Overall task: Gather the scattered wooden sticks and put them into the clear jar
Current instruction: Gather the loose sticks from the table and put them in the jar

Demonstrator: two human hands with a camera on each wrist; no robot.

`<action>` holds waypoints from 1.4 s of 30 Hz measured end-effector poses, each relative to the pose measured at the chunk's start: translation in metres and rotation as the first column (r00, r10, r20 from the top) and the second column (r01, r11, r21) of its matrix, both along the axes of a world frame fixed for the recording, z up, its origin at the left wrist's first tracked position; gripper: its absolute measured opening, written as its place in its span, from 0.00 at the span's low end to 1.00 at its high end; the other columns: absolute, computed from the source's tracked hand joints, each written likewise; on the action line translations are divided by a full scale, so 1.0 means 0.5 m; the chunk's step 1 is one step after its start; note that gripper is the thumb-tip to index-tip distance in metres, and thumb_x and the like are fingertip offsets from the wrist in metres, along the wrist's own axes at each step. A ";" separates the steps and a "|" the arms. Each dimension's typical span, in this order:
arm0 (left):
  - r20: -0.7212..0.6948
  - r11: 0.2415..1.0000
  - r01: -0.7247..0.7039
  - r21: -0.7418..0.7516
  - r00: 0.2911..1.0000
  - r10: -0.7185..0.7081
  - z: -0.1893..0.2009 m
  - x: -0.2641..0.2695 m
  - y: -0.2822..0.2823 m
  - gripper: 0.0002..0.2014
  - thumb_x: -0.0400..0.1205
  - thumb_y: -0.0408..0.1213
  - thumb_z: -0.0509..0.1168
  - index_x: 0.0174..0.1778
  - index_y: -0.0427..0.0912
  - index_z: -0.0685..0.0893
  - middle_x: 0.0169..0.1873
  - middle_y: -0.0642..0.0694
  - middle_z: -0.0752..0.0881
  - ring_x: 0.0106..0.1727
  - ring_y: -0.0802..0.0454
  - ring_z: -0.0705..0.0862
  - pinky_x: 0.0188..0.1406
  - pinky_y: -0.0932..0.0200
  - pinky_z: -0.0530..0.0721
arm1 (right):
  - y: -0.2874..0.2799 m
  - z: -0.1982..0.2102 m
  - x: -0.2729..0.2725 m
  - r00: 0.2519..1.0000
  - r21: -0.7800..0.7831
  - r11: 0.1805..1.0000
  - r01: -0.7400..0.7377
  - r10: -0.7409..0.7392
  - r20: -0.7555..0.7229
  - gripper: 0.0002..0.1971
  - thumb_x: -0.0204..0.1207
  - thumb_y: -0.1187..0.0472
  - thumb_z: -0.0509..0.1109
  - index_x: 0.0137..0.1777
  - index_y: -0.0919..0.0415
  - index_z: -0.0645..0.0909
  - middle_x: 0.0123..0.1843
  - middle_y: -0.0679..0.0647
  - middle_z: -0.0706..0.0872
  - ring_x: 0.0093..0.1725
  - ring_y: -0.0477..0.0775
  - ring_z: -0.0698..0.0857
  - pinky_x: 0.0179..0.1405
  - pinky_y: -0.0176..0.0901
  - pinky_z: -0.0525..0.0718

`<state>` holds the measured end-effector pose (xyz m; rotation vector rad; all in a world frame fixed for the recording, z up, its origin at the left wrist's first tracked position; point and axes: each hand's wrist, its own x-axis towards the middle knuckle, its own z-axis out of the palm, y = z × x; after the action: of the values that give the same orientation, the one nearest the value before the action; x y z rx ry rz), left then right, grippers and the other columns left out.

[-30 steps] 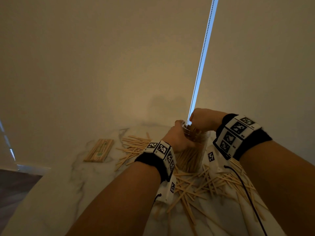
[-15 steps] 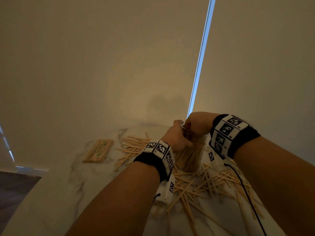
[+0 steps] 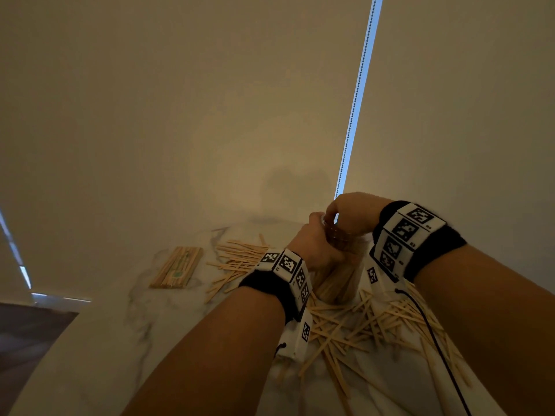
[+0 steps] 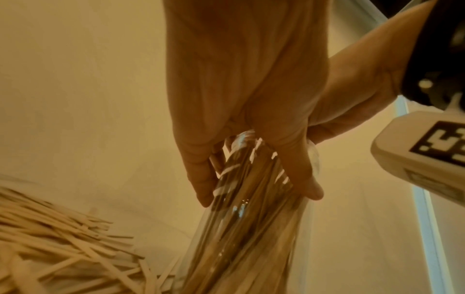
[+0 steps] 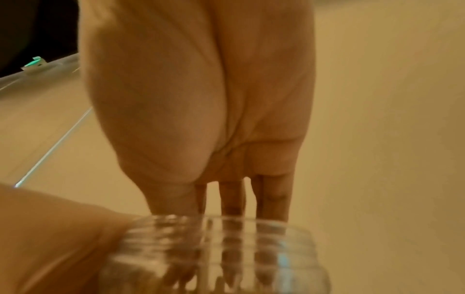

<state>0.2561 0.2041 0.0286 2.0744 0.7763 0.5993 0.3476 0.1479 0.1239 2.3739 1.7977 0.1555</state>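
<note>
The clear jar stands on the marble table, packed with upright wooden sticks. My left hand grips its upper wall; in the left wrist view its thumb and fingers wrap the glass. My right hand sits over the jar's mouth. In the right wrist view its straight fingers reach down inside the threaded rim, tips blurred behind the glass. Loose sticks lie scattered in front of the jar, with another pile to its left.
A flat, neat bundle of sticks lies at the table's far left. The table's left edge drops to dark floor. A pale blind with a bright gap and bead cord hangs behind the table.
My right hand has come down from above the jar's mouth, and its fingers are now inside the rim. The left hand has kept its grip on the jar.
</note>
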 end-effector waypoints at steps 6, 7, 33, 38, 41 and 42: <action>0.038 1.000 0.017 -0.006 0.999 -0.017 0.013 -0.012 -0.013 0.42 0.70 0.31 0.81 0.76 0.40 0.65 0.59 0.44 0.83 0.61 0.46 0.83 0.61 0.48 0.85 | -0.030 0.001 0.009 0.996 0.271 0.963 0.015 0.008 -0.085 0.16 0.80 0.46 0.68 0.51 0.57 0.90 0.52 0.54 0.91 0.50 0.55 0.85 0.44 0.42 0.76; 0.038 1.000 0.030 0.001 0.999 -0.030 0.020 -0.018 -0.024 0.36 0.72 0.31 0.81 0.73 0.39 0.70 0.57 0.45 0.83 0.60 0.47 0.82 0.59 0.53 0.85 | -0.039 -0.001 0.002 0.995 0.339 0.941 0.017 0.018 -0.101 0.15 0.81 0.46 0.68 0.50 0.57 0.90 0.52 0.55 0.90 0.50 0.56 0.86 0.43 0.42 0.76; -0.791 0.891 0.275 0.362 0.596 0.138 -0.060 -0.328 -0.205 0.40 0.76 0.76 0.58 0.51 0.36 0.84 0.44 0.41 0.87 0.41 0.45 0.84 0.39 0.56 0.79 | -0.287 -0.190 -0.208 0.996 -0.413 0.911 0.018 -0.054 -0.076 0.34 0.74 0.29 0.65 0.53 0.63 0.86 0.43 0.55 0.82 0.44 0.56 0.80 0.45 0.47 0.79; -0.815 0.888 0.309 0.342 0.567 0.117 -0.042 -0.294 -0.223 0.28 0.82 0.61 0.66 0.41 0.34 0.82 0.30 0.44 0.77 0.39 0.42 0.81 0.38 0.54 0.77 | -0.301 -0.181 -0.236 0.996 -0.404 0.915 -0.015 -0.023 -0.088 0.20 0.86 0.52 0.63 0.60 0.70 0.85 0.35 0.54 0.78 0.32 0.53 0.75 0.30 0.42 0.74; -0.828 0.906 0.308 0.289 0.555 0.076 -0.032 -0.291 -0.219 0.19 0.83 0.49 0.69 0.43 0.33 0.87 0.28 0.45 0.77 0.39 0.43 0.80 0.44 0.49 0.82 | -0.316 -0.177 -0.236 0.993 -0.412 0.911 0.001 -0.049 -0.107 0.16 0.86 0.58 0.62 0.60 0.70 0.85 0.35 0.53 0.77 0.29 0.49 0.72 0.27 0.38 0.71; -0.840 0.907 0.312 0.284 0.536 0.079 -0.028 -0.294 -0.219 0.17 0.83 0.47 0.70 0.39 0.34 0.86 0.26 0.47 0.77 0.37 0.45 0.79 0.43 0.50 0.81 | -0.319 -0.178 -0.234 0.992 -0.411 0.912 0.002 -0.053 -0.113 0.15 0.85 0.59 0.62 0.59 0.69 0.85 0.35 0.53 0.76 0.30 0.50 0.73 0.28 0.39 0.72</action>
<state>0.1089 0.0946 0.0145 2.8039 1.0768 -0.4715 0.2308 -0.0115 0.0349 2.1406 1.6449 -0.3475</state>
